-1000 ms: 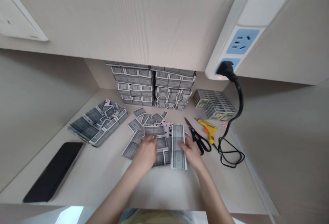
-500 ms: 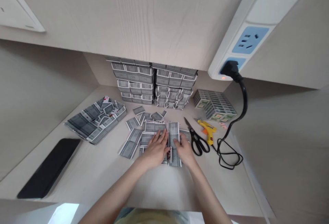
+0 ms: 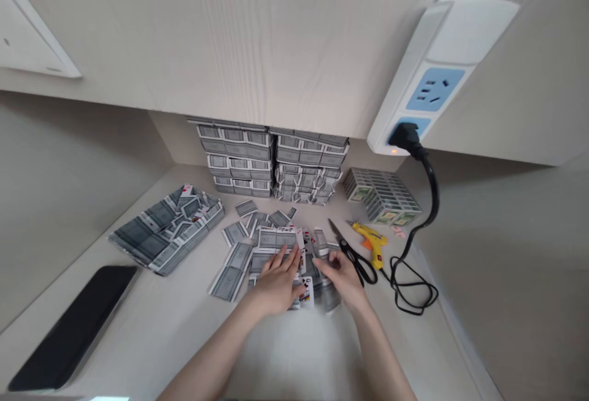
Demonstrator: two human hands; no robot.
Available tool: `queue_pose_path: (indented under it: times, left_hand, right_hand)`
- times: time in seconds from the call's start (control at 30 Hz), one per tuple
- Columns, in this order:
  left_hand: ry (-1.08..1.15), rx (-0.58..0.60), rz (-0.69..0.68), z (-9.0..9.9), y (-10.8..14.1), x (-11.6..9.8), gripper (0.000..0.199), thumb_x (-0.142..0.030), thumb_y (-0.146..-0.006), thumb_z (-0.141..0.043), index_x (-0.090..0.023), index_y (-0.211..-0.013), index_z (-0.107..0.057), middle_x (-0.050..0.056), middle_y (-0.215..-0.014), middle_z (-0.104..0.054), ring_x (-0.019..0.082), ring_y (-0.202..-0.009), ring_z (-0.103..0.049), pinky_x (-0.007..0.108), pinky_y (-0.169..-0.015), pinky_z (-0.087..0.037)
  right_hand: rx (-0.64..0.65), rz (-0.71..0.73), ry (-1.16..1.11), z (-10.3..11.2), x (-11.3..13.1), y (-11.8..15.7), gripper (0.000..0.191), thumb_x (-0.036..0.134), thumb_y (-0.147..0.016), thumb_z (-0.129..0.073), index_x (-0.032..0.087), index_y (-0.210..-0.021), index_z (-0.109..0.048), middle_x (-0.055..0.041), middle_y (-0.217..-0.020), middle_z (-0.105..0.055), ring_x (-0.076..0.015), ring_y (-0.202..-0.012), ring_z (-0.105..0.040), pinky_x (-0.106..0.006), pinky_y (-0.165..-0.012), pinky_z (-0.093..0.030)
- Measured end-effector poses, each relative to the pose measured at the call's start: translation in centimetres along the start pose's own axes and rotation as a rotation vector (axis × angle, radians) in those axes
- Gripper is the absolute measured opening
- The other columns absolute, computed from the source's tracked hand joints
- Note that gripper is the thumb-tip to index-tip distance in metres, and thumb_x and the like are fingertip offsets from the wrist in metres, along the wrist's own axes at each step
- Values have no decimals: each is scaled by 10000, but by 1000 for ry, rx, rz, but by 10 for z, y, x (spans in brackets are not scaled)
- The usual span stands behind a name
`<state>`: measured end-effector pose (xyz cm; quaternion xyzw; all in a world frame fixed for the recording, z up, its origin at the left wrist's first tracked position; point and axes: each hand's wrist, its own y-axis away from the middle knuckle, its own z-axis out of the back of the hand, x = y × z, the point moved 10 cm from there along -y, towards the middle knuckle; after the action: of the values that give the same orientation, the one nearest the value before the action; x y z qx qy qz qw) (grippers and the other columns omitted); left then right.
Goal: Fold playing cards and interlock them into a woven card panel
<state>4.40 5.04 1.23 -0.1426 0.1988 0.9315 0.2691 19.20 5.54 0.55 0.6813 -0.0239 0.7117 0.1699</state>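
Flat on a sheet of joined playing cards (image 3: 276,239) lies my left hand (image 3: 278,281), fingers spread and pressing down on it. To its right, my right hand (image 3: 339,272) has its thumb and fingers closed on a strip of cards (image 3: 327,294), which is blurred by motion. Red and black card faces show between the two hands. Loose cards (image 3: 235,233) are scattered behind the sheet, and a longer card strip (image 3: 231,271) lies to its left.
Black scissors (image 3: 353,260) and a yellow glue gun (image 3: 373,243) lie at the right, beside a cable. A card tray (image 3: 165,229) and a black phone-like slab (image 3: 76,324) are at the left. Stacked card blocks (image 3: 242,159) and a banknote-patterned block (image 3: 384,195) stand behind.
The strip in my right hand has moved right, away from the sheet, uncovering card faces. My left hand stays on the sheet. The view has tilted slightly.
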Motion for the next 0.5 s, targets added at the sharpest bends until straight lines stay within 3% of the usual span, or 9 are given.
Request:
queue_pose_path:
  times: [0.1,0.27,0.4,0.5]
  left_hand:
    - [-9,-14,1,2,0,0,694,-432,-807,-377,-176,-1398,-118,50,-1475,-41,255,-1346,26,467,-1030,-185]
    - [-34,-9,-3,2,0,0,728,-454,-784,-415,-171,-1396,-138,53,-1475,-65,265,-1346,-1,460,-1031,-181]
    - [-74,-62,-26,6,-2,-2,716,-474,-785,-419,-178,-1389,-174,74,-1469,-128,289,-1339,-80,472,-1034,-155]
    - [-100,-92,-68,9,-2,-5,673,-472,-812,-379,-181,-1387,-185,77,-1468,-138,293,-1323,-152,464,-1032,-153]
  right_hand:
    - [23,-19,2,-1,-7,-3,285,352,-520,-713,203,-676,-528,30,-609,-590,-164,-602,-555,-254,-545,-421]
    - [20,26,-69,-2,-2,-2,532,284,-572,-696,216,-1055,-482,-17,-844,-637,-199,-777,-601,-312,-704,-458]
    - [124,72,36,-6,8,-1,339,291,-643,-634,197,-965,-583,-45,-950,-644,-224,-909,-577,-352,-847,-411]
    - [115,85,22,-1,15,2,304,309,-666,-613,197,-948,-600,-42,-963,-645,-227,-937,-565,-357,-877,-392]
